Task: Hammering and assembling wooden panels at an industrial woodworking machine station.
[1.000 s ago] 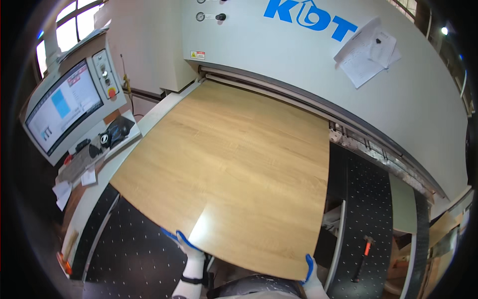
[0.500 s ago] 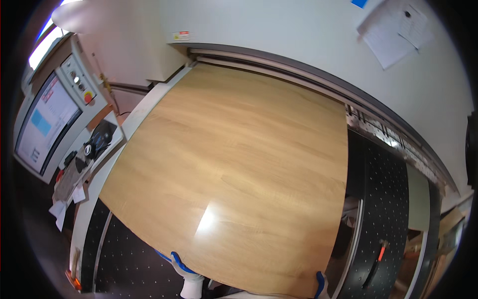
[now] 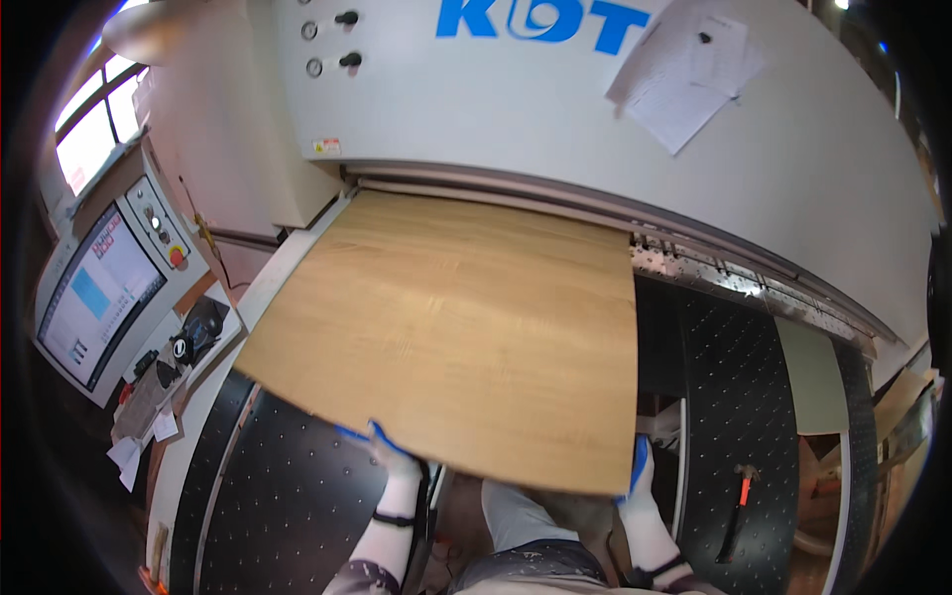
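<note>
A large wood-grain panel (image 3: 466, 337) lies before me, its far edge reaching the slot under the machine's beam. My left hand (image 3: 393, 458), in a white glove with blue fingertips, holds the panel's near edge left of its middle. The thumb shows at the edge and the other fingers are partly hidden. At the near right corner my right hand (image 3: 640, 468), gloved alike, is closed on the panel's side, with its underside fingers out of sight.
Black studded support tables (image 3: 288, 486) flank me, and a hammer (image 3: 742, 496) with an orange-and-black handle lies on the right one (image 3: 714, 397). A control screen (image 3: 99, 297) stands at left. The white machine housing (image 3: 476, 109) with taped papers (image 3: 684, 79) spans the back.
The panel has slid away from me, farther under the beam, with both hands moving along at its near edge. My view has tilted up, showing more housing and my forearms.
</note>
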The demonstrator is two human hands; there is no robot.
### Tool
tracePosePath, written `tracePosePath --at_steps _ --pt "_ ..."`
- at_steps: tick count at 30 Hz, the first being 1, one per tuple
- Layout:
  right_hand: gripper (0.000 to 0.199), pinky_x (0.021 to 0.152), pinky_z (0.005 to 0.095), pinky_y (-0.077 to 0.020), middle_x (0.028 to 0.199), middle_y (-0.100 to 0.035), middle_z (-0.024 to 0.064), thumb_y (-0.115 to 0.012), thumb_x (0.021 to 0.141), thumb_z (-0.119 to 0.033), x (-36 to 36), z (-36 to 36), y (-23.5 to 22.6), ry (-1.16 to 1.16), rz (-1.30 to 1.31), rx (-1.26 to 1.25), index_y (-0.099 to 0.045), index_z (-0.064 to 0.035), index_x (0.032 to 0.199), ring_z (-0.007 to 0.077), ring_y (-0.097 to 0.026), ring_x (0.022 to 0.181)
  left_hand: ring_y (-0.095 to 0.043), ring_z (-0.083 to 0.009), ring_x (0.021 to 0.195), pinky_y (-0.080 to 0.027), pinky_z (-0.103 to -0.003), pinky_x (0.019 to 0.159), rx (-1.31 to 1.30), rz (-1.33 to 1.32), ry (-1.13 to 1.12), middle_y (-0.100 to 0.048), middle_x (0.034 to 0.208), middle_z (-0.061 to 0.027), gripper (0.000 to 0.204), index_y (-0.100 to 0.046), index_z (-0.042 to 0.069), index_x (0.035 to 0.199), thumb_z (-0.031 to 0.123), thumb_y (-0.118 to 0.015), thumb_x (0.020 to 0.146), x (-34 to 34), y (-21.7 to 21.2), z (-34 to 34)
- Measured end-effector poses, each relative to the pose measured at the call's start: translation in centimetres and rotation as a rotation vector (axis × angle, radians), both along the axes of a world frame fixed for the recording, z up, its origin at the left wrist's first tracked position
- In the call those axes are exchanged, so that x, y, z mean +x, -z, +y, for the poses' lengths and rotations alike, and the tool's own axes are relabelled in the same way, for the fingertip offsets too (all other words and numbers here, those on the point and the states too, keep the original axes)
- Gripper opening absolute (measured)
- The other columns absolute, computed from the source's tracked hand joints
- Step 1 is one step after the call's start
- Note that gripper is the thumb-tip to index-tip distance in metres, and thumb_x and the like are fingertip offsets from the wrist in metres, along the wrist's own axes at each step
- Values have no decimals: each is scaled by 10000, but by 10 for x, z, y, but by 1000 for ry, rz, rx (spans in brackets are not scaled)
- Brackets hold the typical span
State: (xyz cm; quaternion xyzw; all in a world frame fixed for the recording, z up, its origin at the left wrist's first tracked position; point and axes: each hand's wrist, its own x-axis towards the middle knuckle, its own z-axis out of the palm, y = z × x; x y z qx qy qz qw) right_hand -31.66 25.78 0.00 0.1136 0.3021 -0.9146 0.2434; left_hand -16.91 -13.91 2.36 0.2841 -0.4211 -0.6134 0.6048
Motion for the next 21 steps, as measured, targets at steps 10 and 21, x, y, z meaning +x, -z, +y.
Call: tracePosePath --at_steps 10,21 --pt "532 1212 404 -307 1545 -472 155 -508 1075 -246 -104 39 -257 770 1076 552 -417 29 1521 243 -445 1424 -285 -329 1531 -151 -461 1276 -707 320 250 -312 1642 -200 756 -239 -26 1597 315 -560 1004 -22 -269 -34" --pt "769 1194 555 -284 1503 -403 284 -732 874 -370 75 204 -69 270 544 2160 -429 -19 1488 481 -344 1412 -466 -299 1408 -359 -395 1185 -445 -821 1519 -497 1497 -206 779 -394 15 1532 294 -765 906 173 -36 169"
